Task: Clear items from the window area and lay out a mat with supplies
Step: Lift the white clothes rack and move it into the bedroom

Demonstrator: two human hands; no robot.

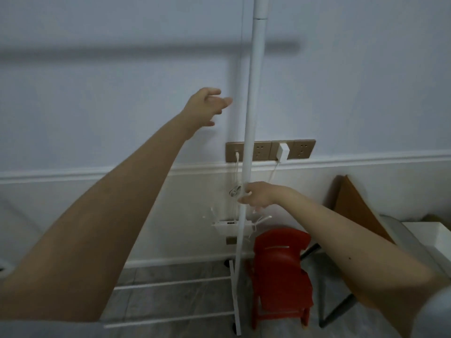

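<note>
We had the white pole (253, 93) of the rack standing upright through the centre of the frame, its long axis vertical. Our right hand (256, 195), low at centre, gripped it with fingers curled round the shaft. Our left hand (207, 106), higher and just left of the pole, hung apart from it, fingers loosely spread. We judged the left needed only a short reach rightward to close on it.

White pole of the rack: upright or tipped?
Roughly upright, leaning slightly. The white pole runs from floor level out the frame's top; the right hand grips it, the left hand reaches toward it.
</note>
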